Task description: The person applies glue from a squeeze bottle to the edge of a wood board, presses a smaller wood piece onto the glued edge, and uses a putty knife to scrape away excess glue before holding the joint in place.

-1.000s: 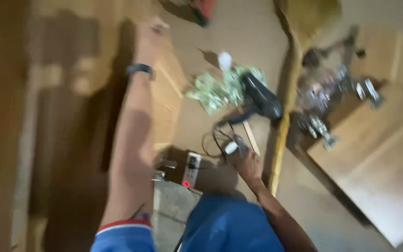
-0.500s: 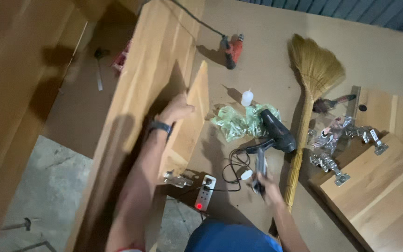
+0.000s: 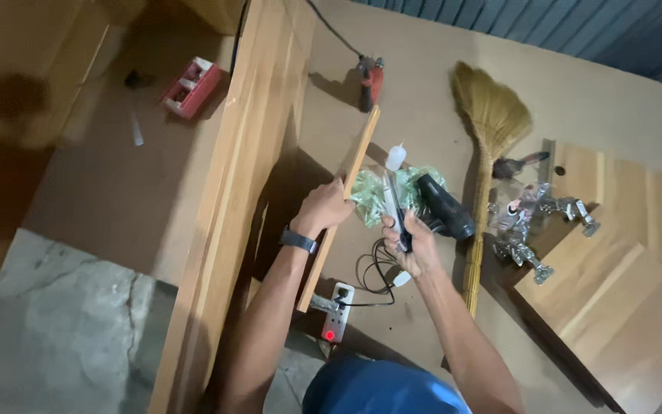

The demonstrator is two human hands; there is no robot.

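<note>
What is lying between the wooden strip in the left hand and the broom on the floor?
In the head view, between the wooden strip and the broom lie a green plastic bag, a small white bottle and a black power tool.

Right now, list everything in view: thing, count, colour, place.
wooden strip: 1, light wood, held on edge, centre
slim tool: 1, black and white, in right hand
wooden panel: 1, light wood, left of the strip
broom: 1, straw, right of centre
heat gun: 1, black, beside broom
plastic bag: 1, green, centre
squeeze bottle: 1, white, above bag
power strip: 1, white, bottom centre
drill: 1, red, top centre
box: 1, red, upper left
metal hinges: several, silver, right
left hand: grips strip
right hand: holds tool
</note>
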